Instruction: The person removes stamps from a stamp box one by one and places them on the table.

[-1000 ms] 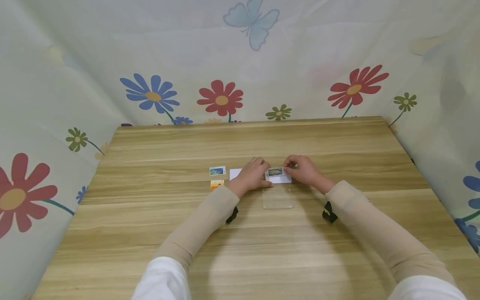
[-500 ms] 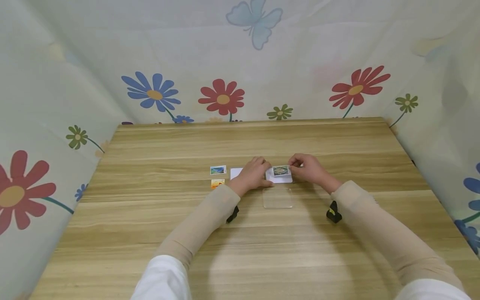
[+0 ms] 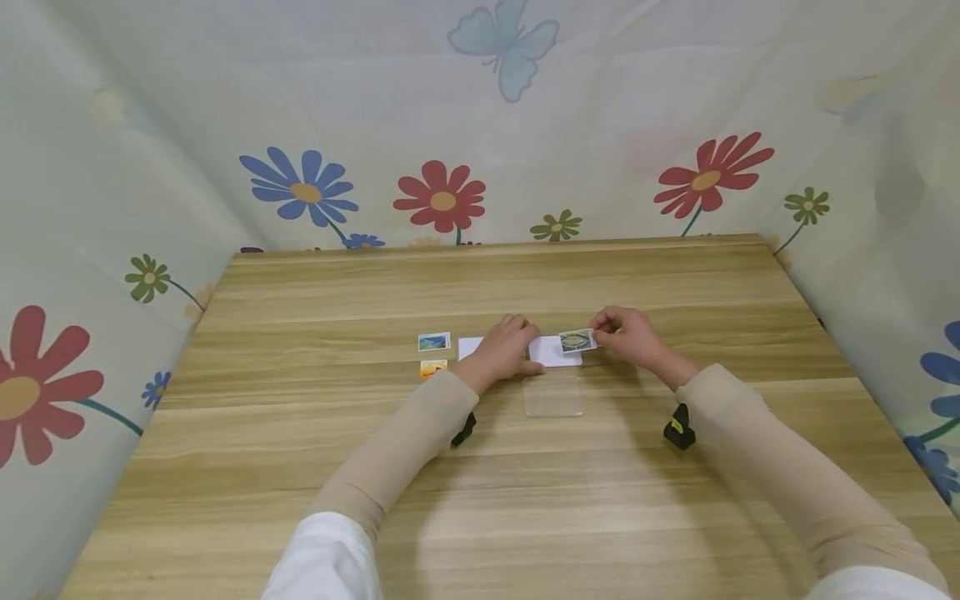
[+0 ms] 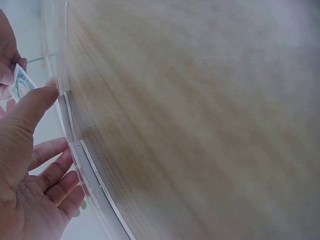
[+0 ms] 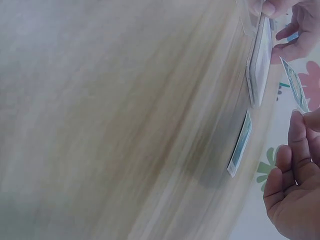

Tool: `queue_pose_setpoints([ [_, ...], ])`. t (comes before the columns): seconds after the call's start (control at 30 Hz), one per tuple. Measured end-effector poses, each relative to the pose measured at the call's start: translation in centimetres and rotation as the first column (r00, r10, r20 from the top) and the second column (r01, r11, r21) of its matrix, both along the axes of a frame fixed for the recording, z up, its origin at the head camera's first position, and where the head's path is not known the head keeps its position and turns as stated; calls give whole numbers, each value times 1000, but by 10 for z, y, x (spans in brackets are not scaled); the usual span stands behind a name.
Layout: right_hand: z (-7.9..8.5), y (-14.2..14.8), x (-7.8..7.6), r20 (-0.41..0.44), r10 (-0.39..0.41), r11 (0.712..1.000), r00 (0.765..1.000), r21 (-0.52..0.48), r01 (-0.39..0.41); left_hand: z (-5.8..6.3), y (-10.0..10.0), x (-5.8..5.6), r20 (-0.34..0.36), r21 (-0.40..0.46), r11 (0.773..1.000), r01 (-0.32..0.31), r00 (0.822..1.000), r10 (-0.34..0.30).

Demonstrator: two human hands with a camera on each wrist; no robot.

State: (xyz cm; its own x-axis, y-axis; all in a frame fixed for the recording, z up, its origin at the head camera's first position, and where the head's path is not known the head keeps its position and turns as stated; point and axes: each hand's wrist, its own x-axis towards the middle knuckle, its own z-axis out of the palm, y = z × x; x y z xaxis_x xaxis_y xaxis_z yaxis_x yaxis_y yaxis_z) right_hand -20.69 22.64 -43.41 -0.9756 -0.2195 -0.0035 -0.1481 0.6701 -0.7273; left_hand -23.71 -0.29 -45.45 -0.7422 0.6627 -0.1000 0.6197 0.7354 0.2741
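My right hand (image 3: 628,337) pinches a small postage stamp (image 3: 577,341) with a green picture and white border, held tilted over the right end of a shallow plastic case (image 3: 546,353) with a white inside. My left hand (image 3: 501,348) holds that case at its left part, thumb at the near edge and fingers at the far edge. A clear lid (image 3: 553,398) lies in front of the case. In the right wrist view another stamp (image 5: 240,145) lies on the table by the case; my right hand hides it in the head view.
Two stamps lie left of my left hand, a blue one (image 3: 433,342) and a yellow-orange one (image 3: 433,368). A white piece (image 3: 471,345) shows beside the left hand, partly covered by it. The wooden table (image 3: 337,467) meets a flowered cloth backdrop.
My right hand has moved to the right with the pinched stamp, baring more of the white inside of the case. My left hand stays in place.
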Motion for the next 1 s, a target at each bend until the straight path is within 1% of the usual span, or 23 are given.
queue_pose_setpoints([
  [0.23,-1,6,4,5,-23,1000,1000,2,23,1,0,1,8,-1,1000,-2,1000,2],
  [0.43,-3,14,9,-1,-18,1000,1000,-5,18,1,0,1,9,5,1000,-6,1000,6],
  [0.67,-7,24,15,16,-34,999,999,8,34,3,1,3,17,7,1000,-11,1000,11],
  [1.0,-11,31,18,-3,-37,999,999,0,37,3,1,3,12,-8,1000,-13,1000,13],
])
